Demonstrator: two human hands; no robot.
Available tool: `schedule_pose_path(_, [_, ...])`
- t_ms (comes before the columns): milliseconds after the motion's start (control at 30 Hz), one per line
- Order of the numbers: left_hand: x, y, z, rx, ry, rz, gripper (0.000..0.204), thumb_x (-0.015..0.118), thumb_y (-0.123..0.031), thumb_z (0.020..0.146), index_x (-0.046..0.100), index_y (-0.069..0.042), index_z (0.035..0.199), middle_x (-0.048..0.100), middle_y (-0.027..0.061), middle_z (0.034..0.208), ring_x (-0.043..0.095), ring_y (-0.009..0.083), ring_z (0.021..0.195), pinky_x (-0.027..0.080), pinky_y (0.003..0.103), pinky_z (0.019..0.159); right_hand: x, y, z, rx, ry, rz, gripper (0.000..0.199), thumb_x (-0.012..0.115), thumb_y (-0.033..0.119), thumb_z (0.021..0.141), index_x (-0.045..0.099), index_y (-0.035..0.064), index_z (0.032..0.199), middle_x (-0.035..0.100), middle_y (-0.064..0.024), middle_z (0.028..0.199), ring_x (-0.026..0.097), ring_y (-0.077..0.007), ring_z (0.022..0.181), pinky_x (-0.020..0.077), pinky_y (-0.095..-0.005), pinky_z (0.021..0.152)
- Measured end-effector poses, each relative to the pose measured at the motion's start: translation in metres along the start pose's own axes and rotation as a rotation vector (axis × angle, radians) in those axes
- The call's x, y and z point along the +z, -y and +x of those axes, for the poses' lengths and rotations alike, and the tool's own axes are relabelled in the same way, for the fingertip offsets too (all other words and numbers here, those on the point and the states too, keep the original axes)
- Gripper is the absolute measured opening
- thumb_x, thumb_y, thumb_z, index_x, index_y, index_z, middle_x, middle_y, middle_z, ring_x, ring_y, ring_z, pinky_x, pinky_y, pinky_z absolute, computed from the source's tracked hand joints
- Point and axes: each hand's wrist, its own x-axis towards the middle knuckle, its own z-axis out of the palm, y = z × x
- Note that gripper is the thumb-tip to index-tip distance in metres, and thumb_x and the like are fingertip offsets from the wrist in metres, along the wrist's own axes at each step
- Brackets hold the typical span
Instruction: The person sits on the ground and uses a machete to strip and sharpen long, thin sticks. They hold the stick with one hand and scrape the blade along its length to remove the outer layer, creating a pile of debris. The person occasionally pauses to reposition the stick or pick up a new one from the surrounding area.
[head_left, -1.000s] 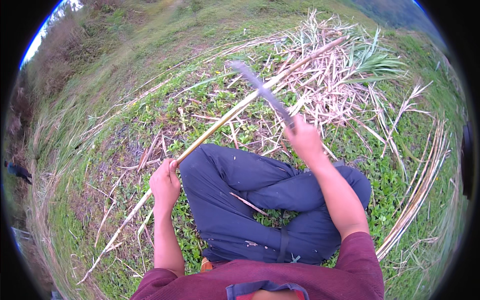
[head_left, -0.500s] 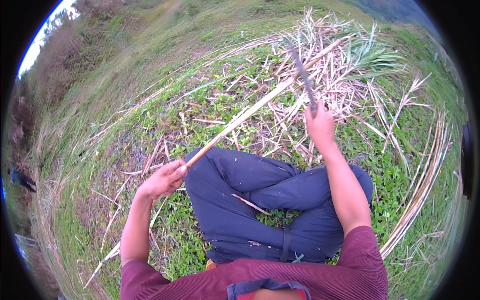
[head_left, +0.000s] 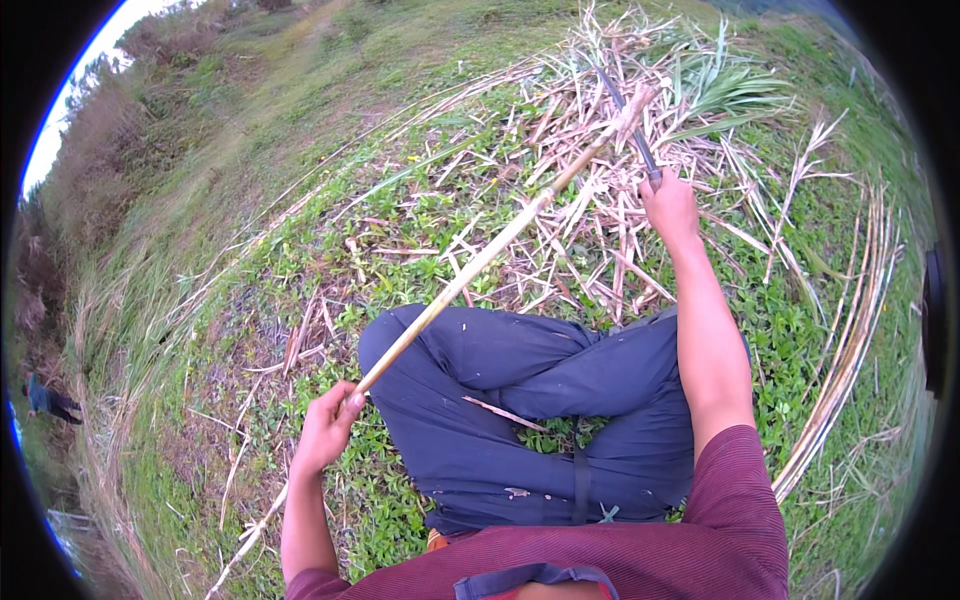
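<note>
Seated cross-legged on green ground cover, dark blue trousers [head_left: 520,400] under a long pale straw-coloured cane stalk [head_left: 480,262] held slantwise above the knees. Left hand [head_left: 325,432] closed around the near end of the stalk, just left of the left knee, fingers wrapped tight. Right hand [head_left: 670,205] closed on the handle of a dark long-bladed knife [head_left: 628,128], raised beyond the right knee, blade crossing the far tip of the stalk, touching or nearly so; hard to tell which.

Judged by the look of it, well along: stalk bare and smooth over most of its length, only a frayed tuft left at the far tip by the blade. Beyond the stalk, a heap of dry pale stripped leaves and trimmings [head_left: 600,230], with some green leaf tops [head_left: 730,90] at its far side. Right of the stalk and the right knee, a row of long pale stalks [head_left: 850,350] laid side by side, apparently finished ones. Left to do, probably: trimming the tip.
</note>
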Motion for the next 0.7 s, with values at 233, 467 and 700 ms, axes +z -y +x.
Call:
schedule_pose_path(233, [-0.027, 0.012, -0.037, 0.022, -0.081, 0.085, 0.032, 0.062, -0.035, 0.101, 0.064, -0.004, 0.094, 0.045, -0.0026, 0.059, 0.038, 0.0063, 0.057, 0.028, 0.03, 0.05, -0.045, 0.033, 0.008, -0.245, 0.187, -0.241, 0.03, 0.063, 0.037, 0.094, 0.059, 0.0081, 0.101, 0.073, -0.0183, 0.09, 0.071, -0.0391, 0.084, 0.0552, -0.0529, 0.076])
schedule_pose_path(467, [-0.02, 0.006, -0.04, 0.029, -0.084, 0.082, 0.033, 0.062, -0.034, 0.101, 0.063, -0.003, 0.09, 0.042, -0.004, 0.057, 0.035, 0.006, 0.053, 0.025, 0.03, 0.048, -0.012, -0.067, 0.06, 0.107, -0.109, -0.005, 0.028, 0.064, 0.031, 0.092, 0.063, 0.0044, 0.099, 0.071, -0.0197, 0.084, 0.07, -0.0391, 0.082, 0.0546, -0.0505, 0.078])
schedule_pose_path(700, [-0.032, 0.002, -0.027, -0.059, -0.077, -0.049, 0.035, 0.061, -0.034, 0.102, 0.058, -0.004, 0.085, 0.044, -0.0047, 0.066, 0.036, 0.0059, 0.065, 0.029, 0.027, 0.057, -0.026, 0.007, 0.006, -0.418, 0.076, 0.078, 0.019, 0.064, 0.029, 0.094, 0.059, 0.0117, 0.1, 0.069, -0.0091, 0.077, 0.07, -0.0282, 0.065, 0.0559, -0.0426, 0.058])
